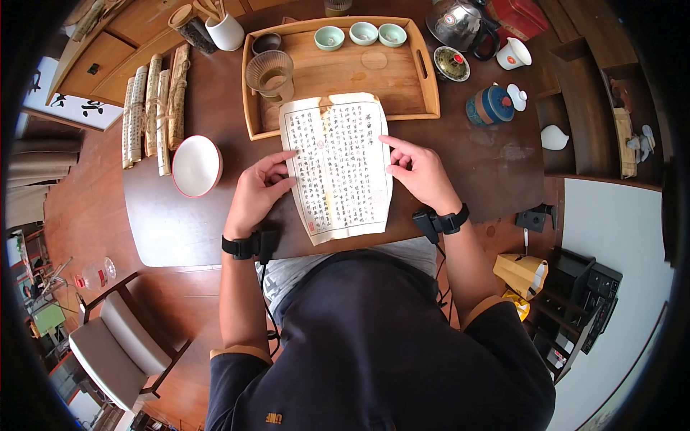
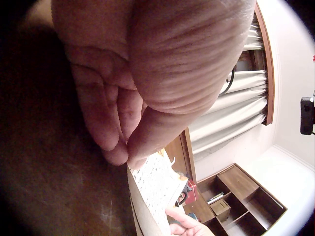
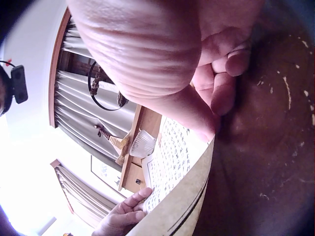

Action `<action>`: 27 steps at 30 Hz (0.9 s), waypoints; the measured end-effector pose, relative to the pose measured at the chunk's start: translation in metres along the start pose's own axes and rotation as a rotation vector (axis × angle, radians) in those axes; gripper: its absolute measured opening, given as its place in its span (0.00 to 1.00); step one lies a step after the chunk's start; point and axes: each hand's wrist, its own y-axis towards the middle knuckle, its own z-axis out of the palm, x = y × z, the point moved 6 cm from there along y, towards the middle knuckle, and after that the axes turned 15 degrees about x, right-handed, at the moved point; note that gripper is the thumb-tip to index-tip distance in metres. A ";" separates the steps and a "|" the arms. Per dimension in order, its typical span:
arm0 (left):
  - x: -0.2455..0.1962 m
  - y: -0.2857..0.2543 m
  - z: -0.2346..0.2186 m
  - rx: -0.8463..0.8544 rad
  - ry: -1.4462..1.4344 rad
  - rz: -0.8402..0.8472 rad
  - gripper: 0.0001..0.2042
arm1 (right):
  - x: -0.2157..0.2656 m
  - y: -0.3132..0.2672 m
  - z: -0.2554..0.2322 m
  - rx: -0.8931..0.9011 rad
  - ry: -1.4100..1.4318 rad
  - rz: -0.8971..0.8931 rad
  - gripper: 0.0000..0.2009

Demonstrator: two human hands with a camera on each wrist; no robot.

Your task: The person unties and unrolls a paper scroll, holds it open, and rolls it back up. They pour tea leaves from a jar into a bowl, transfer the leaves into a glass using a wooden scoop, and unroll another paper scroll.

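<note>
A sheet of paper (image 1: 338, 172) covered in columns of handwritten-style Chinese characters, with a red seal and yellow-brown stained patches, is held up over the table's front part. My left hand (image 1: 257, 188) pinches its left edge between thumb and fingers. On the opposite edge, my right hand (image 1: 424, 176) grips it with the thumb, index finger stretched along the side. In the right wrist view the sheet (image 3: 172, 172) bows gently, its pale back showing along the near edge. The sheet's top overlaps the wooden tray (image 1: 430, 100) in the head view.
On the tray stand several pale green cups (image 1: 329, 38) and a ribbed glass pitcher (image 1: 270, 75). Leftward lie rolled scrolls (image 1: 154, 108) and a white bowl (image 1: 198, 167). A kettle (image 1: 460, 27), a lidded bowl (image 1: 451, 65) and a blue jar (image 1: 490, 105) stand right.
</note>
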 end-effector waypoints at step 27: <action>0.000 0.000 0.000 -0.001 0.005 0.019 0.21 | -0.003 0.001 0.001 -0.010 0.017 -0.004 0.27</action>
